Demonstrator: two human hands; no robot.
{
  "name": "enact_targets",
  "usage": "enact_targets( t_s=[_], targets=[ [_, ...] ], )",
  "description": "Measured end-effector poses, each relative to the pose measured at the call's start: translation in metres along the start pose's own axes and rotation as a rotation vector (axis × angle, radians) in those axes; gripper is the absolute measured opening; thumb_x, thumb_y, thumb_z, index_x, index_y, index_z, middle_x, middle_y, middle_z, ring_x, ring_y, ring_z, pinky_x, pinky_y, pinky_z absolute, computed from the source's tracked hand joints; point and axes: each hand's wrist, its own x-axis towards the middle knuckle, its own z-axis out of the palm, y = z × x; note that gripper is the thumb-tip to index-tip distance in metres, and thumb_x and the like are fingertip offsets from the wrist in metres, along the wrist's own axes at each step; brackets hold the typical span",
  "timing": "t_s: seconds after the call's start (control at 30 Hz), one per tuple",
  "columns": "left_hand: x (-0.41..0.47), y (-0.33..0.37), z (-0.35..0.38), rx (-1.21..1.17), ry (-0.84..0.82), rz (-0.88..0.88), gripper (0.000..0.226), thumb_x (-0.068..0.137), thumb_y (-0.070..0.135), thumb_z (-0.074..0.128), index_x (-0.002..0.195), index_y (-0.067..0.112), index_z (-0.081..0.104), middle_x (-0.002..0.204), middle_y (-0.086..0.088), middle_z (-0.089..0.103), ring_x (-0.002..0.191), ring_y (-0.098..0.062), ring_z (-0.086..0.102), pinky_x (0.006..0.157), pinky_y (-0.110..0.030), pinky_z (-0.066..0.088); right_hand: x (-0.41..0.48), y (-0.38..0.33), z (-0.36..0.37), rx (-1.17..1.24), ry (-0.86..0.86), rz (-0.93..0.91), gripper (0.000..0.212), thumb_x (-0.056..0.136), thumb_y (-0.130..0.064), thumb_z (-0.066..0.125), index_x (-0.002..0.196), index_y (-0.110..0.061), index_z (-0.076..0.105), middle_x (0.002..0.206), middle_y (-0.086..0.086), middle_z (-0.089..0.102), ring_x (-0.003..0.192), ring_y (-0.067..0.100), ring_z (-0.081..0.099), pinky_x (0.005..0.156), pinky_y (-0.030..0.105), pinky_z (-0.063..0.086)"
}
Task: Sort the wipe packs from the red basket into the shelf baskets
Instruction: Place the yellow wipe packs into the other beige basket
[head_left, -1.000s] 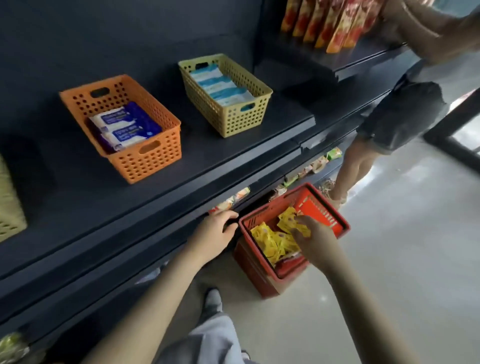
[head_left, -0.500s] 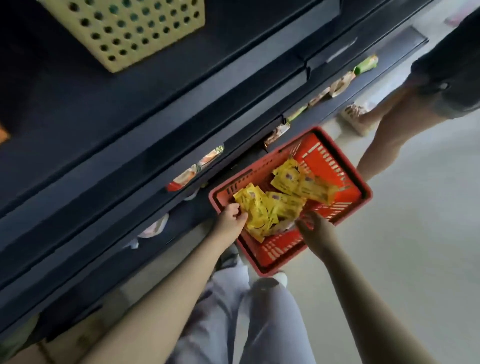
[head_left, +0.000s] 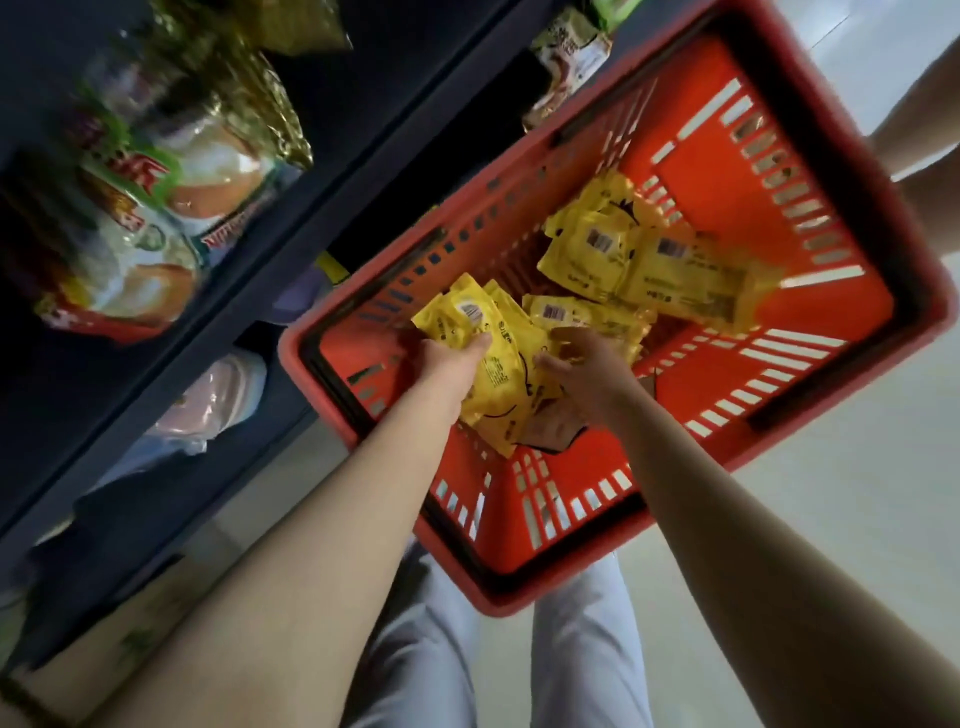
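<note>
Our left hand (head_left: 447, 358) closes on a yellow wipe pack (head_left: 470, 317) inside the red basket (head_left: 883, 249), thumb pressed across the pack's face and fingers tucked beneath it, the pack's white barcode label turned up toward us. Our right hand (head_left: 587, 364) reaches in just beside it with fingers (head_left: 566, 338) spread and curled downward, touching the heap of yellow packs (head_left: 519, 395) near the basket's close end; we cannot tell whether it has actually caught hold of one. A second cluster of yellow packs (head_left: 654, 265) lies farther in, toward the middle of the basket floor, several with barcodes showing and dark printing on glossy, crinkled wrappers; the far edge of that cluster is blurred. The basket itself is slotted plastic with a thick rim and a dark band running round the inside of the rim, and it sits on the pale floor (head_left: 857, 493) right against the dark shelving unit (head_left: 332, 171). Our legs, in light grey trousers (head_left: 421, 654), show beneath the basket's near corner. On the lower shelves to the left we see bagged goods (head_left: 140, 228) in green, white and red wrappers, too smeared to read. At the upper right edge, part of another person's bare leg (head_left: 919, 119) stands just beyond the basket.
</note>
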Motion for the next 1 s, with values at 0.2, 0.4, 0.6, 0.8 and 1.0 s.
enact_targets(
  t_s=[0.2, 0.4, 0.6, 0.8, 1.0],
  targets=[
    [0.004, -0.007, 0.003, -0.048, 0.075, 0.053, 0.072, 0.082, 0.04, 0.073, 0.135, 0.004, 0.041, 0.14, -0.012, 0.049, 0.127, -0.029, 0.049, 0.101, -0.037, 0.04, 0.002, -0.004, 0.008, 0.128, 0.191, 0.044, 0.042, 0.079, -0.021, 0.078, 0.114, -0.015, 0.056, 0.101, 0.001, 0.061, 0.075, 0.007, 0.057, 0.054, 0.019, 0.044],
    [-0.029, -0.007, -0.01, -0.206, 0.036, 0.032, 0.079, 0.076, 0.041, 0.079, 0.137, 0.01, 0.04, 0.14, -0.007, 0.049, 0.125, -0.029, 0.05, 0.102, -0.042, 0.044, -0.04, -0.013, -0.025, 0.635, 0.16, 0.069, 0.033, 0.079, -0.032, 0.076, 0.105, -0.013, 0.068, 0.102, 0.001, 0.068, 0.101, 0.026, 0.066, 0.088, 0.046, 0.054],
    [-0.111, 0.003, -0.06, -0.283, -0.067, 0.208, 0.054, 0.073, 0.029, 0.083, 0.116, 0.021, 0.052, 0.108, 0.002, 0.065, 0.094, -0.018, 0.065, 0.078, -0.038, 0.056, -0.115, -0.045, -0.111, 0.855, 0.035, -0.222, 0.049, 0.088, -0.034, 0.064, 0.124, -0.002, 0.057, 0.127, 0.02, 0.061, 0.12, 0.037, 0.057, 0.103, 0.057, 0.042],
    [-0.258, 0.029, -0.149, -0.362, 0.023, 0.463, 0.075, 0.069, 0.053, 0.078, 0.13, 0.02, 0.048, 0.12, 0.0, 0.064, 0.104, -0.02, 0.064, 0.087, -0.041, 0.054, -0.232, -0.138, -0.177, 0.65, 0.006, -0.473, 0.024, 0.098, -0.026, 0.052, 0.117, -0.013, 0.056, 0.101, 0.005, 0.067, 0.089, 0.019, 0.067, 0.071, 0.032, 0.054],
    [-0.381, 0.017, -0.233, -0.368, 0.201, 0.778, 0.062, 0.089, 0.038, 0.065, 0.129, 0.065, 0.027, 0.129, -0.002, 0.06, 0.117, -0.026, 0.059, 0.1, -0.051, 0.046, -0.348, -0.232, -0.164, 0.146, -0.113, -0.855, 0.014, 0.099, -0.019, 0.053, 0.112, -0.022, 0.057, 0.094, -0.002, 0.059, 0.079, -0.001, 0.057, 0.072, 0.013, 0.046]
  ],
)
